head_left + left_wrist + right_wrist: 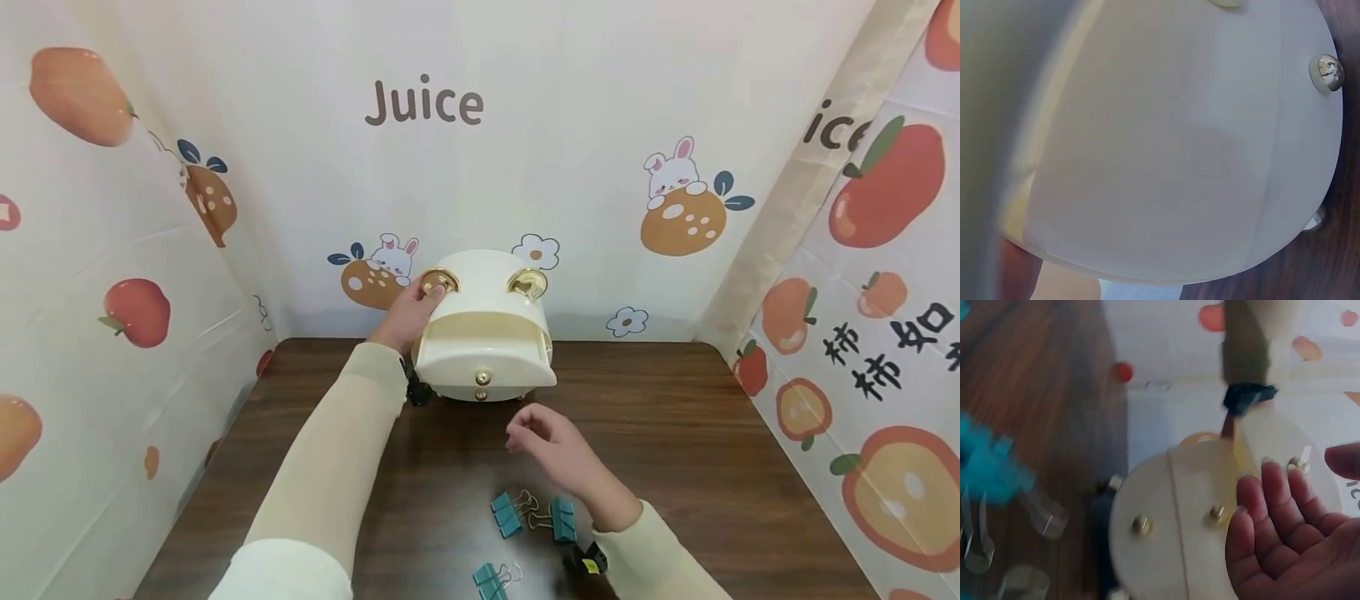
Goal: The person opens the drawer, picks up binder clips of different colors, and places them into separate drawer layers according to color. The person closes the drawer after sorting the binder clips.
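Note:
A cream-white box (483, 354) with gold ear-like rings, gold knobs and small feet stands at the back of the table, its upper front compartment tipped open. My left hand (408, 317) grips the box's upper left side, thumb at the left gold ring (440, 282); its other fingers are mostly hidden. In the left wrist view, the box's pale front (1166, 144) fills most of the picture. My right hand (557, 446) hovers before the box with loosely bent fingers and nothing in them. Teal binder clips (507, 514) lie below it on the table.
The dark wooden table (675, 433) carries one more teal binder clip (491, 581) near its front edge. A fruit-printed curtain (570, 167) closes off the back and both sides, close behind the box.

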{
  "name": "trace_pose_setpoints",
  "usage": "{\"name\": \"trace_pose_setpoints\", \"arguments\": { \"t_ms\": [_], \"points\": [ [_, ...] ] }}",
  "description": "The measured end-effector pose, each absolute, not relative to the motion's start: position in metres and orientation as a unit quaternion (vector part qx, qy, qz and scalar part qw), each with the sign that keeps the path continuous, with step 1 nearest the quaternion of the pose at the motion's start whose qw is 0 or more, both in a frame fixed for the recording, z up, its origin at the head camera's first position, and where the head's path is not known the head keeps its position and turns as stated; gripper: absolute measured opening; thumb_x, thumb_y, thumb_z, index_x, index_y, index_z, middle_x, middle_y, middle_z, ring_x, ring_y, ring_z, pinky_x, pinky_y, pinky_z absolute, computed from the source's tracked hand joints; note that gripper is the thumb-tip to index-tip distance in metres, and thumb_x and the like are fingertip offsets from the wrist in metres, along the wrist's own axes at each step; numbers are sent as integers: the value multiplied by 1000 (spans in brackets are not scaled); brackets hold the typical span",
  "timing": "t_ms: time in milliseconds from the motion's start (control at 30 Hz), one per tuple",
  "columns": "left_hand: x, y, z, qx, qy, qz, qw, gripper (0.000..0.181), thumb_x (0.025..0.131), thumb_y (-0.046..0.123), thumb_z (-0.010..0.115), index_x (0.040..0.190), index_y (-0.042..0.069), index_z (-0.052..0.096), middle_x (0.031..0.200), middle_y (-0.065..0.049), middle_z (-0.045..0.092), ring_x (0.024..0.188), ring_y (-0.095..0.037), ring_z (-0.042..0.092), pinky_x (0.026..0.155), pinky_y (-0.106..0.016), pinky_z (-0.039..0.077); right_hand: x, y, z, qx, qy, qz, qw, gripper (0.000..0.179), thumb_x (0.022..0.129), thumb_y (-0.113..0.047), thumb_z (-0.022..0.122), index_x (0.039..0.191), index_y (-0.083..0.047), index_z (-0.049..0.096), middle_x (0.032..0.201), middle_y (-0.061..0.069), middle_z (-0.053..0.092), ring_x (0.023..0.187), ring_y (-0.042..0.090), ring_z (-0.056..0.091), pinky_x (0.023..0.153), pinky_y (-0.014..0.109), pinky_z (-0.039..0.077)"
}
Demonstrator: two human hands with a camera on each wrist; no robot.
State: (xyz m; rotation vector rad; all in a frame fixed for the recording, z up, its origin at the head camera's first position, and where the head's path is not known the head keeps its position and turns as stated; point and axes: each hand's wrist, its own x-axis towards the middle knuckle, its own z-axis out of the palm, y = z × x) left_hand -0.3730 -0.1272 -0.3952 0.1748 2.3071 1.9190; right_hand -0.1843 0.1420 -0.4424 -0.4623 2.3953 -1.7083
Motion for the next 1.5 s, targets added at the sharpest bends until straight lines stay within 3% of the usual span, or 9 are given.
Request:
{"name": "trace_pose_setpoints", "arguments": {
  "t_ms": [167,367,500,700,800,1033,1233,1500],
  "points": [
    [-377,-128,-398,57,763,641,60,59,108,41,50,161,22,35,159,-6,42,141,-25,41,117,-44,31,-183,162,-453,-111,859,-499,30,9,103,-27,67,104,-18,66,97,1,67,88,21,61,75,33,52],
    [-377,-127,-399,58,759,646,54,57,108,38,51,160,20,36,158,-8,43,139,-26,43,116,-45,33,-183,183,-458,-102,886,-453,2,14,101,-29,70,109,-18,66,99,-4,65,92,16,61,84,38,54],
    [-377,-126,-400,54,757,648,60,56,108,38,51,160,22,37,157,-7,44,138,-26,44,115,-45,34,-179,191,-466,-121,902,-414,18,25,96,-34,75,114,-18,66,105,-4,66,100,13,61,92,45,53],
    [-378,-126,-402,48,753,654,61,57,108,38,53,160,21,38,157,-7,45,137,-25,45,115,-44,34,-172,197,-482,-151,904,-397,48,38,92,-39,79,120,-18,65,118,4,67,108,23,62,97,53,51],
    [-377,-126,-402,52,751,655,62,57,108,38,53,160,21,38,157,-7,45,137,-26,45,115,-44,34,-166,200,-491,-166,898,-404,56,45,91,-39,80,124,-13,64,121,6,66,110,28,62,95,51,52],
    [-376,-125,-400,50,751,655,62,56,108,38,52,160,22,38,157,-5,44,137,-25,45,114,-44,35,-151,207,-517,-142,860,-484,76,45,90,-24,83,127,-7,63,125,7,66,115,31,61,98,45,51],
    [-377,-125,-401,50,746,661,60,54,108,37,52,158,21,40,155,-6,47,132,-24,48,113,-43,36,-143,213,-530,-99,872,-471,87,53,84,-32,87,128,-12,64,126,2,65,118,27,61,101,50,49],
    [-377,-129,-403,44,737,671,67,52,109,37,51,157,21,41,152,-6,48,130,-26,49,110,-43,38,-139,218,-538,-145,883,-429,125,78,78,-41,91,139,-9,55,132,3,61,114,24,59,95,36,51]
  ]
}}
